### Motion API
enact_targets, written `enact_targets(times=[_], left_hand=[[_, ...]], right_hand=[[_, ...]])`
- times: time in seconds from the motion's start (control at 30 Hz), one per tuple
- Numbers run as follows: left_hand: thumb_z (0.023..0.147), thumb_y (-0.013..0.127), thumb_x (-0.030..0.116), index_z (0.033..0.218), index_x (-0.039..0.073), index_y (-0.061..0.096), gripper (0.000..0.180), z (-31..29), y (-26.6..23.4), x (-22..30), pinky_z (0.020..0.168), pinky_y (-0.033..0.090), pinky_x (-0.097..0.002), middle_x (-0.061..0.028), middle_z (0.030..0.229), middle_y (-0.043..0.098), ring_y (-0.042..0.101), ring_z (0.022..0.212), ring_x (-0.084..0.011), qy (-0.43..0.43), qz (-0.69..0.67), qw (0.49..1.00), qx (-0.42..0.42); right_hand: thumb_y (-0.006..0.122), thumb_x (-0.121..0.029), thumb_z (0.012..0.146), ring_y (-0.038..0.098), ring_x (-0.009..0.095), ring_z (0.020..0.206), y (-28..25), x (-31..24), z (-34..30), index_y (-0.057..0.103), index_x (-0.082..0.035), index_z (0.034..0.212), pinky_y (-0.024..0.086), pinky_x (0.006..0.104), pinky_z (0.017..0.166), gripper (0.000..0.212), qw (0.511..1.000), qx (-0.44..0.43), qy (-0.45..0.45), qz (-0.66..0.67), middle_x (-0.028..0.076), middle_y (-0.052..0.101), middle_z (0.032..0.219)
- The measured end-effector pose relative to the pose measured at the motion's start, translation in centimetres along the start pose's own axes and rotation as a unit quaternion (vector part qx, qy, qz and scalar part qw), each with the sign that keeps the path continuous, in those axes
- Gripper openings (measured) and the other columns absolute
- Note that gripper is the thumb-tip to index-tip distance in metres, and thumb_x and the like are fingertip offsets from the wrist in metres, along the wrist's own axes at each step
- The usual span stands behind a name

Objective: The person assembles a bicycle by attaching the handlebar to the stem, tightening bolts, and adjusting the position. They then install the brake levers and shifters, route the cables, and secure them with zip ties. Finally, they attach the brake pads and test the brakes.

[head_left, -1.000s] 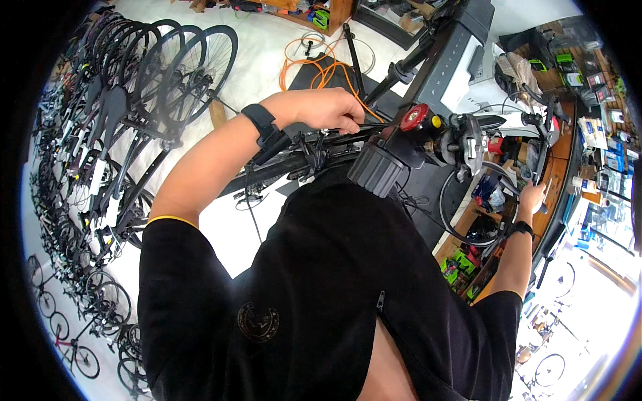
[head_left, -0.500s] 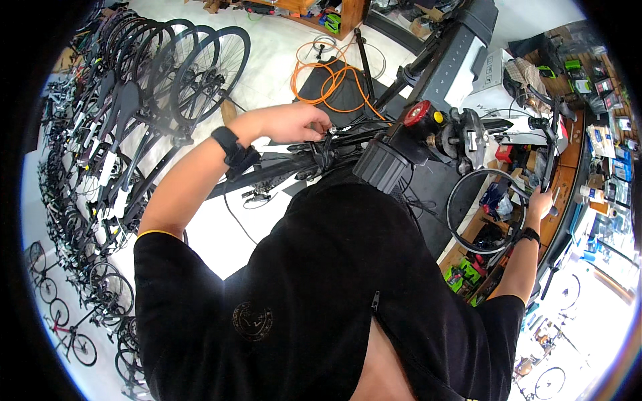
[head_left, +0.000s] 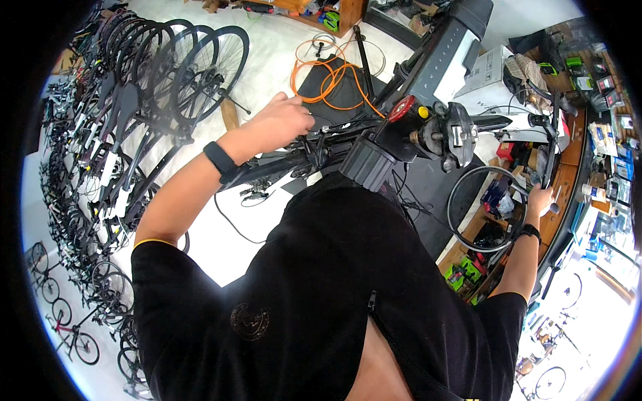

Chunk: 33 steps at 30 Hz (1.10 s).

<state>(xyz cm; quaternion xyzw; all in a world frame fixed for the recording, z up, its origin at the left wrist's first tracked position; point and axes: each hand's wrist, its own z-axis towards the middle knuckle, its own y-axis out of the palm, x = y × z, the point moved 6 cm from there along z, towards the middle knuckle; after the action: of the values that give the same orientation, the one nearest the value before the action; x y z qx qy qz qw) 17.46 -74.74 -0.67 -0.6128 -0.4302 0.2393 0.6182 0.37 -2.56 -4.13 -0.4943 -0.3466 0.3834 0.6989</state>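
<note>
My left hand (head_left: 284,121), with a black band on its wrist, is over the rear part of a black bicycle frame (head_left: 267,168), just left of a brake caliper (head_left: 317,152). Its fingers curl inward; whatever they hold, if anything, is hidden. Far to the right, my right hand (head_left: 540,199) is closed around the end of the bicycle's handlebar (head_left: 554,144). Between the hands, a work stand's clamp (head_left: 460,136) with a red-ringed dial (head_left: 402,109) sits at the bicycle.
An orange hose (head_left: 328,83) lies coiled on a dark mat beyond the bicycle. Rows of bicycles (head_left: 207,73) line the left side. A wheel rim (head_left: 452,210) is near my right forearm, beside a wooden bench (head_left: 568,160) with tools and parts. A white carton (head_left: 481,80) stands behind the stand.
My left hand has moved left and slightly away from the cable by the brake caliper, its back turning upward. My right hand stays on the handlebar. The view has shifted slightly.
</note>
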Motion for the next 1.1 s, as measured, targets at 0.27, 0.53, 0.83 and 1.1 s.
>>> enact_targets(times=[0.27, 0.53, 0.83, 1.1], left_hand=[[0.081, 0.059, 0.006, 0.095, 0.007, 0.064, 0.015, -2.1, 1.3, -0.1, 0.079, 0.049, -0.0417, -0.0079, 0.079, 0.065, 0.066, 0.085, -0.0286, 0.018, 0.021, 0.999, -0.035], [0.081, 0.056, 0.007, 0.088, 0.006, 0.062, 0.009, -1.0, 1.9, 0.1, 0.071, 0.050, -0.0419, -0.0124, 0.069, 0.063, 0.066, 0.074, -0.0309, 0.060, 0.068, 0.995, -0.043], [0.083, 0.063, 0.007, 0.093, 0.004, 0.060, 0.011, -1.1, 1.6, 0.4, 0.075, 0.051, -0.0462, -0.0149, 0.079, 0.068, 0.066, 0.079, -0.0351, 0.018, 0.087, 0.990, -0.110], [0.082, 0.065, 0.007, 0.097, -0.002, 0.061, 0.017, -4.1, -4.7, 6.0, 0.075, 0.051, -0.0478, -0.0229, 0.091, 0.066, 0.062, 0.089, -0.0440, -0.264, -0.071, 0.961, -0.033]], right_hand=[[0.056, -0.036, 0.091, 0.061, 0.046, 0.105, -0.2, -0.7, -0.5, 0.057, 0.004, 0.123, 0.052, 0.0515, 0.089, 0.051, 0.999, -0.009, 0.039, -0.009, 0.032, 0.059, 0.118], [0.060, -0.050, 0.087, 0.058, 0.045, 0.116, 1.5, 2.3, 0.5, 0.062, 0.001, 0.124, 0.049, 0.0473, 0.100, 0.063, 0.990, 0.022, -0.096, -0.102, 0.025, 0.057, 0.130], [0.072, -0.041, 0.083, 0.062, 0.043, 0.113, -2.2, 2.9, -3.3, 0.039, 0.003, 0.144, 0.049, 0.0458, 0.098, 0.082, 0.984, -0.069, 0.016, 0.163, 0.032, 0.063, 0.120], [0.068, -0.044, 0.087, 0.064, 0.042, 0.108, 1.1, 4.9, 0.1, 0.048, 0.004, 0.138, 0.050, 0.0455, 0.094, 0.072, 0.979, -0.003, 0.010, 0.204, 0.029, 0.065, 0.114]])
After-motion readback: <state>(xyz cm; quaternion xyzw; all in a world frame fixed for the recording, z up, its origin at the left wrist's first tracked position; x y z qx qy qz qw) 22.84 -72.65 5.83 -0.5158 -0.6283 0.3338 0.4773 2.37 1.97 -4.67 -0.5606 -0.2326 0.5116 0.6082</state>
